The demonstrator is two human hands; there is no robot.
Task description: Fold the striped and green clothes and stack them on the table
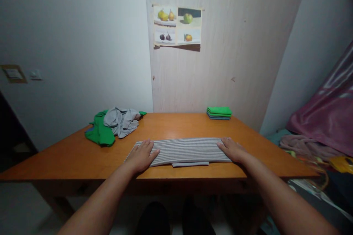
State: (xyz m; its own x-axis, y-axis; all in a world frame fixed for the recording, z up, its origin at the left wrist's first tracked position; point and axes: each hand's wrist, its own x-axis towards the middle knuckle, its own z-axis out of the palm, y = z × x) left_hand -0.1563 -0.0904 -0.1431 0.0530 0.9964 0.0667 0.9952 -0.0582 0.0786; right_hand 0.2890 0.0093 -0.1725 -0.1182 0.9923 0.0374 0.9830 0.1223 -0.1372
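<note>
A grey striped cloth (185, 149), folded into a long narrow band, lies across the near middle of the orange wooden table (171, 125). My left hand (142, 155) rests flat on its left end, fingers stretched out. On the cloth's right end lies my right hand (231, 149), also flat with fingers extended. Neither hand grips anything. A small flap of the cloth sticks out below its front edge.
A loose heap of grey cloth (122, 120) over green cloth (100, 133) sits at the table's back left. A neat stack of folded green cloths (219, 112) stands at the back right. Bedding and a purple blanket (328, 110) lie to the right, walls close behind.
</note>
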